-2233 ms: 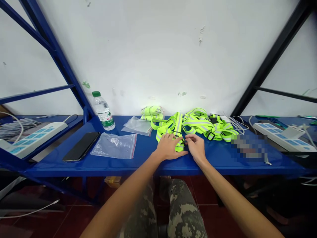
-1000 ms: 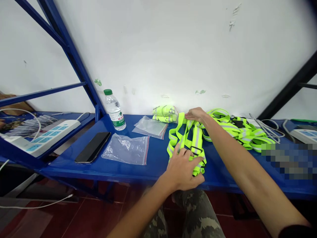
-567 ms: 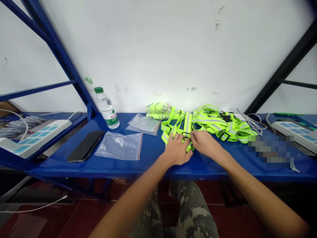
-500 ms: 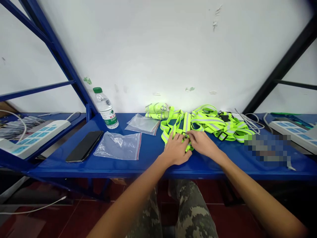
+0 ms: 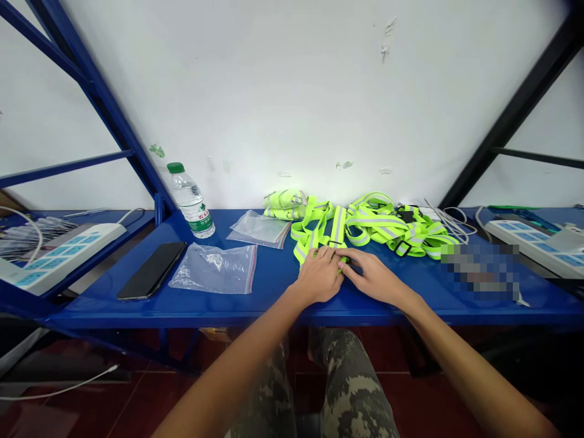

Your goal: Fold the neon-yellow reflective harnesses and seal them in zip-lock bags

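A neon yellow reflective strap vest (image 5: 325,229) lies stretched out on the blue shelf (image 5: 274,292). My left hand (image 5: 318,277) rests on its near end, fingers curled down over the straps. My right hand (image 5: 370,277) is beside it, fingertips pinching the same near end by a black buckle. A tangled heap of more yellow reflective straps (image 5: 395,226) lies just behind and to the right. A small folded bundle of yellow strap (image 5: 281,204) sits by the wall.
Two clear zip bags (image 5: 214,269) (image 5: 258,228) lie left of the hands. Further left are a black phone (image 5: 152,269) and a water bottle (image 5: 190,201). Power strips sit at far left (image 5: 59,252) and far right (image 5: 533,239), with white cables (image 5: 444,218).
My right hand, which had reached to the vest's far end by the wall, came back to the near end beside my left hand. Both hands now press the strap ends together.
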Demonstrator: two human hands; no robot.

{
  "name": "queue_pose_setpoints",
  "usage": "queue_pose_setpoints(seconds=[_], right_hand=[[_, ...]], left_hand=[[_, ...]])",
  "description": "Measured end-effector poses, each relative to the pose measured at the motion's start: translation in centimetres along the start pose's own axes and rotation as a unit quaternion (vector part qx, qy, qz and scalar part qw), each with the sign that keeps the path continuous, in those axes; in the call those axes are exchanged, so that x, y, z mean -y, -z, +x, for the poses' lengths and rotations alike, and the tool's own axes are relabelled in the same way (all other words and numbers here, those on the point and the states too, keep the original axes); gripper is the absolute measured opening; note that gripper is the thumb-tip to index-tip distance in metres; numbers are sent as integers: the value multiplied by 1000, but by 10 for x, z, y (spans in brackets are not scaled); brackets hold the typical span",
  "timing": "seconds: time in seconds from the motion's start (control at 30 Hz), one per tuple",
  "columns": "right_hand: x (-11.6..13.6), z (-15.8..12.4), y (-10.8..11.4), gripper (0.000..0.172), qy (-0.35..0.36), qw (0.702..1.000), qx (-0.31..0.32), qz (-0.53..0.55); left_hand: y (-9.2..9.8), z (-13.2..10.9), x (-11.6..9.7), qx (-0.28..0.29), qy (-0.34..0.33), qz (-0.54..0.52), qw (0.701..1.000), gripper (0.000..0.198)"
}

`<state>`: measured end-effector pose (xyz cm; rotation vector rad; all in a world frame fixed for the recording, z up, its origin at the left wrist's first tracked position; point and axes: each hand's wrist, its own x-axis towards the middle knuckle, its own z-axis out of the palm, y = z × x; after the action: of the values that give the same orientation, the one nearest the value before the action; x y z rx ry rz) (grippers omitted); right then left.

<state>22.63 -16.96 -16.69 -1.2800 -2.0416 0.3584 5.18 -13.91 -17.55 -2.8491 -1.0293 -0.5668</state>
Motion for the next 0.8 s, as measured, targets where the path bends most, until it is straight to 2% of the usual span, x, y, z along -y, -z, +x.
queue_pose_setpoints(seconds=[0.03, 0.13, 0.27, 0.37, 0.43, 0.47, 0.6, 0.7, 0.8], right_hand=[[1, -4, 1, 41, 14, 1000, 22, 0], [2, -10, 2, 46, 32, 999, 39, 5], [1, -14, -3, 45, 29, 999, 19, -5], [-4, -14, -7, 40, 26, 1000, 2, -13], [-7, -15, -9, 36, 41, 999, -1, -17], [-8, -15, -9, 35, 50, 999, -2, -21], [-8, -15, -9, 35, 62, 997, -10, -48], [-5, -15, -8, 38, 66, 996, 10, -52], [-1, -18, -8, 39, 67, 996, 25, -60]], left_hand=[[-2, 0, 2, -8, 3, -12, 1000, 39], [-4, -2, 6, -34, 2, -45, 998, 53], [7, -11, 3, -67, -8, -25, 997, 67], [18, -22, 1, -90, 76, 1, 993, 74], [21, -29, 5, -78, 125, -23, 989, 75], [21, -32, 8, -67, 128, -43, 989, 73], [20, -37, 23, -26, 51, -79, 995, 60], [22, -35, 27, 4, 5, -34, 999, 52], [27, -30, 26, 27, -12, 12, 999, 47]])
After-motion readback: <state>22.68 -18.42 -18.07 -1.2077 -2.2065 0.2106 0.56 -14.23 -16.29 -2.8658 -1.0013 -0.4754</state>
